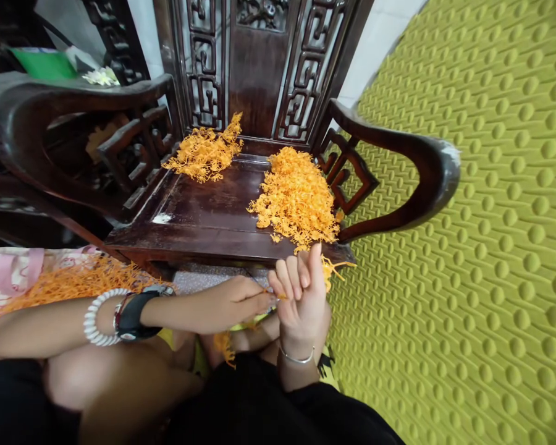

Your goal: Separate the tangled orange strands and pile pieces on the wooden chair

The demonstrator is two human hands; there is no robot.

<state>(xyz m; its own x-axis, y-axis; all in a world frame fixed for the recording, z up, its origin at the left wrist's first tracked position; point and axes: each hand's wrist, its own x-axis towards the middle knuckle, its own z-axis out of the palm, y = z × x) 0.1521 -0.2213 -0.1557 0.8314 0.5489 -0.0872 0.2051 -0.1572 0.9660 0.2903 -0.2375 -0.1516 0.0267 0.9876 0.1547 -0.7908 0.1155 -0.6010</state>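
Head view: left hand [241, 303] pinching thin needle [259, 285]; right hand [301, 296] curled round orange strand [331, 269], just before chair seat [204, 216] front edge. Seat centre bare; orange pile [296, 198] right, smaller pile [206, 154] back-left. Bag [13, 272] left holds orange strands.

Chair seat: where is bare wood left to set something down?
The chair seat is bare at its middle and front left, between the back-left orange pile and the larger right pile. The right side is crowded, up to the right armrest.
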